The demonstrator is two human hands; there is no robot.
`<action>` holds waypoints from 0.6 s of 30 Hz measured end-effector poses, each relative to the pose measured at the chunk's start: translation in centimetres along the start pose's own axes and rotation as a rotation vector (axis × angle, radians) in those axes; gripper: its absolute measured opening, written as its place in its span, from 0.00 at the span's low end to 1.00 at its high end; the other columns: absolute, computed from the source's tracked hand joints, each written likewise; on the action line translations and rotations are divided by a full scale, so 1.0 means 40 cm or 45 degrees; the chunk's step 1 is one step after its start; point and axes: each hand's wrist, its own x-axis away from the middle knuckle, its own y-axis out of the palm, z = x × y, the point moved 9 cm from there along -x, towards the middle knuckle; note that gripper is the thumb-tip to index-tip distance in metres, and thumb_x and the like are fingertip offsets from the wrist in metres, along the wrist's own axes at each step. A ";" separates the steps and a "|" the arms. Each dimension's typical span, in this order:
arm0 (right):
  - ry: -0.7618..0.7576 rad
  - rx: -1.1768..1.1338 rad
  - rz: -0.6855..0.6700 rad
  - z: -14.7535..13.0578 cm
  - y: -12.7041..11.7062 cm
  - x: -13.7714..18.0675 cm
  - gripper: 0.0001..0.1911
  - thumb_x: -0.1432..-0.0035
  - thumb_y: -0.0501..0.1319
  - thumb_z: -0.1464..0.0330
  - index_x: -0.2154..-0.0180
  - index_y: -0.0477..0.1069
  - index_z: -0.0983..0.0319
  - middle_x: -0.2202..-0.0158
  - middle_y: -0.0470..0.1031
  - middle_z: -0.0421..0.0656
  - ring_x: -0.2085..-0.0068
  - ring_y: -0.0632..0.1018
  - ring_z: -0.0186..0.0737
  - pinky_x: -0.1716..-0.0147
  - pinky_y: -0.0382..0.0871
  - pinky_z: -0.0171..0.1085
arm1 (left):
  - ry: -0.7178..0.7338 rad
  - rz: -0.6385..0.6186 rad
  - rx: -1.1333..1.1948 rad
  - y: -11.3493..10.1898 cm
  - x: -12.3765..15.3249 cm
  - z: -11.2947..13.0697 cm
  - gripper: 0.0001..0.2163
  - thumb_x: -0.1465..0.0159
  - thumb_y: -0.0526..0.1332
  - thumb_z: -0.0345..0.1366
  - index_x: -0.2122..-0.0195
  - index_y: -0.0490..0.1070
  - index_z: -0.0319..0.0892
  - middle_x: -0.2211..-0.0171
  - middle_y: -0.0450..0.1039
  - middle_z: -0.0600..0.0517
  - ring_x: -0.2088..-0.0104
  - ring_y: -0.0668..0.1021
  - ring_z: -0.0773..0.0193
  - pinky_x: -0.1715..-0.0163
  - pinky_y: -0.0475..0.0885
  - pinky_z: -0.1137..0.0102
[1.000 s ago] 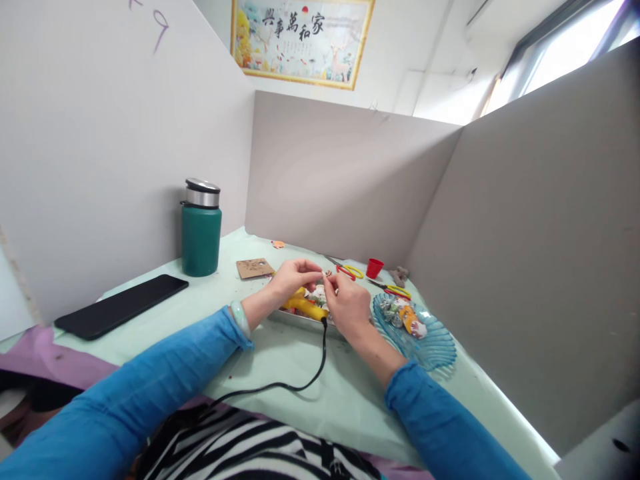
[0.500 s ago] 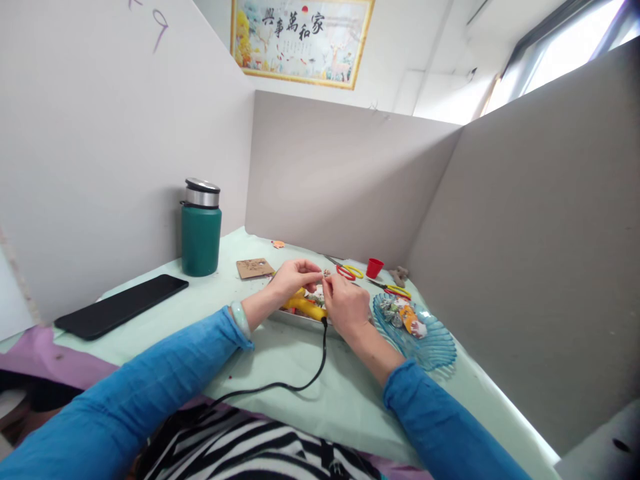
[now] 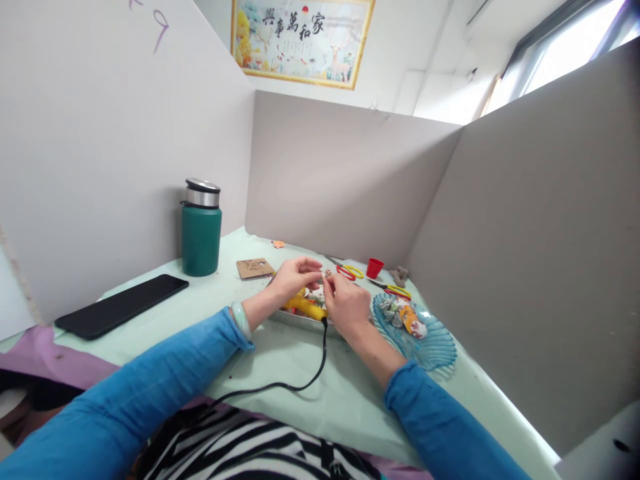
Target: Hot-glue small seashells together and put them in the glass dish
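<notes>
My left hand (image 3: 296,277) and my right hand (image 3: 349,301) meet fingertip to fingertip above a shallow tray (image 3: 295,321). Both are closed in a pinch; what lies between the fingers is too small to make out. Just beyond the fingertips shows a tiny brown-and-white piece (image 3: 328,273); I cannot tell whether it is held. Below the hands, a yellow corded tool, which looks like a glue gun (image 3: 309,307), rests on the tray among small colourful bits. Its black cord (image 3: 324,353) runs toward me across the cloth. My right hand partly hides the tray.
On the right, a blue glass plate (image 3: 433,343) bears small decorations. Behind it lie two pairs of scissors (image 3: 397,291) and a red cup (image 3: 375,268). A brown card (image 3: 254,268), green bottle (image 3: 201,237) and black phone (image 3: 123,305) are left. Grey panels (image 3: 345,173) enclose the table.
The hands have barely shifted and keep their pinch. Slightly more of the small brown-and-white piece shows beyond the fingertips.
</notes>
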 end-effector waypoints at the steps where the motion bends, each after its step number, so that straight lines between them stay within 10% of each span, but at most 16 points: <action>1: 0.007 -0.002 -0.009 0.001 0.001 0.000 0.12 0.41 0.54 0.65 0.71 0.71 0.62 0.76 0.76 0.41 0.78 0.72 0.33 0.77 0.50 0.34 | 0.001 0.016 -0.011 -0.001 0.000 0.002 0.14 0.50 0.67 0.34 0.63 0.69 0.35 0.71 0.75 0.49 0.76 0.75 0.69 0.72 0.72 0.71; 18: 0.021 0.025 -0.037 0.000 0.005 0.002 0.13 0.40 0.53 0.64 0.72 0.71 0.62 0.77 0.75 0.42 0.78 0.71 0.34 0.77 0.49 0.34 | 0.164 0.072 -0.167 -0.009 -0.002 0.020 0.11 0.50 0.65 0.31 0.64 0.71 0.37 0.68 0.76 0.48 0.66 0.78 0.64 0.63 0.73 0.69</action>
